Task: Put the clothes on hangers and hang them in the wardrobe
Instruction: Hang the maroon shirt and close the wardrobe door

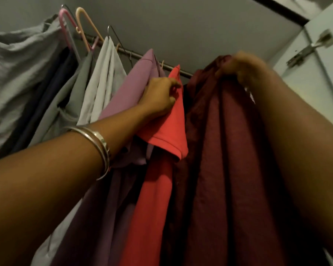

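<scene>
From the head camera we look up into the wardrobe, along the rail (pixel 140 54) that runs back and to the left. The right hand (pixel 238 68) is up high, blurred, fingers curled over the top of the maroon garment (pixel 229 150), gripping it at rail height (whether its hanger sits on the rail I cannot tell). The left hand (pixel 160 95) reaches in beside it, fingers curled into the shoulder of the red shirt (pixel 161 143), which hangs just left of the maroon one and touches it. Two bangles (pixel 102 148) sit on that left wrist. Next along hangs a lilac top (pixel 127 96), then pale grey pieces (pixel 102 83), a navy one (pixel 52 89), and bare pink (pixel 65 27) and peach (pixel 85 24) hangers. On the right, a door (pixel 315 77) with its hinge (pixel 309 48).
</scene>
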